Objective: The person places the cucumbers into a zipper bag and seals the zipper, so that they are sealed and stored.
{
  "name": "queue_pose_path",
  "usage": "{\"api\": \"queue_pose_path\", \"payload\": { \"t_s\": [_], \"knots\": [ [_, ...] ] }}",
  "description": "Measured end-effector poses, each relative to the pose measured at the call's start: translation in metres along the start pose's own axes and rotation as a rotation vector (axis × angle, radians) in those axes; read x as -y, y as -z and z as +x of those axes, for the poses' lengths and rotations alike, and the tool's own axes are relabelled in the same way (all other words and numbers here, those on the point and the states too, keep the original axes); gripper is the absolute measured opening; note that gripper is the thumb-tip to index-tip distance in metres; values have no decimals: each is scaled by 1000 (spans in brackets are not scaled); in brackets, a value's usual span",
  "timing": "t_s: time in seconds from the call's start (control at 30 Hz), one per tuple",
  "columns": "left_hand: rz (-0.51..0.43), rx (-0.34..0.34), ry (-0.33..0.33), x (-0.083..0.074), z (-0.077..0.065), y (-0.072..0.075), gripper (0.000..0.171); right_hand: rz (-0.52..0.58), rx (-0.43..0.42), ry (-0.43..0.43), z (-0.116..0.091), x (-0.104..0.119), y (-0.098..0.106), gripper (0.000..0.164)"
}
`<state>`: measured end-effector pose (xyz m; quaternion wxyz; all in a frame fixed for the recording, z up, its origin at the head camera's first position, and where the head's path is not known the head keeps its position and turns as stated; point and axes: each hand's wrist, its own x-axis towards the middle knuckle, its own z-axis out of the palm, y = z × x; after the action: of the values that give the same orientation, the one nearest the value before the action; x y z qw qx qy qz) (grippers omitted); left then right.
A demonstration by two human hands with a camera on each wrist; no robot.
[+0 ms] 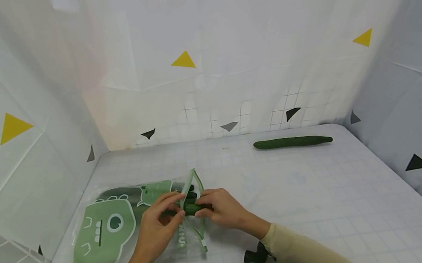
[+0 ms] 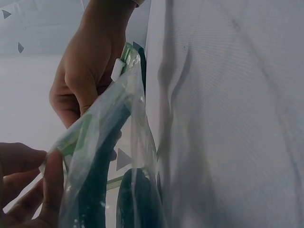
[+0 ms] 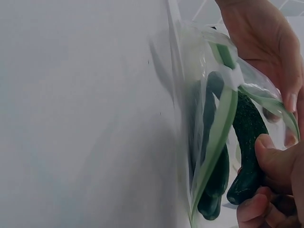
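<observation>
A clear zip bag [image 1: 107,232] with a green cartoon print lies on the left of the table, several cucumbers inside. Its green-edged mouth stands open toward the right. My left hand [image 1: 160,220] pinches the upper edge of that mouth between thumb and fingers. Just inside the opening, my right hand [image 1: 220,207] grips the end of a cucumber [image 3: 249,142], which reaches into the bag. A white slider [image 3: 231,76] sits on the zip strip. Beyond both hands, another cucumber [image 1: 293,141] lies alone near the table's back edge.
White sheeting [image 1: 223,27] with yellow and dark triangles walls the table [image 1: 319,206] at the back and both sides. A black device [image 1: 256,256] is at the right wrist, close to the tabletop.
</observation>
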<state>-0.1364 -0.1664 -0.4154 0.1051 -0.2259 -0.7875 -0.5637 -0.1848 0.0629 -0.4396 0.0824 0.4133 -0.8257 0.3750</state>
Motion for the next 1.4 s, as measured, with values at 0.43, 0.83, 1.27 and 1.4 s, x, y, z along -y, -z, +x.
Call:
{"api": "queue_pose_path", "payload": {
  "t_s": [0.43, 0.83, 1.27, 1.4],
  "knots": [
    [-5, -5, -22, 1, 0, 0, 40, -69, 30, 23, 16, 4, -22, 13],
    [-2, -11, -4, 0, -1, 0, 39, -170, 12, 8, 27, 7, -39, 8],
    [3, -4, -22, 1, -1, 1, 40, -413, 173, -147, 20, 19, -31, 8],
    [8, -4, -33, 1, -1, 1, 42, -440, 200, -188, 15, 17, -26, 9]
  ]
}}
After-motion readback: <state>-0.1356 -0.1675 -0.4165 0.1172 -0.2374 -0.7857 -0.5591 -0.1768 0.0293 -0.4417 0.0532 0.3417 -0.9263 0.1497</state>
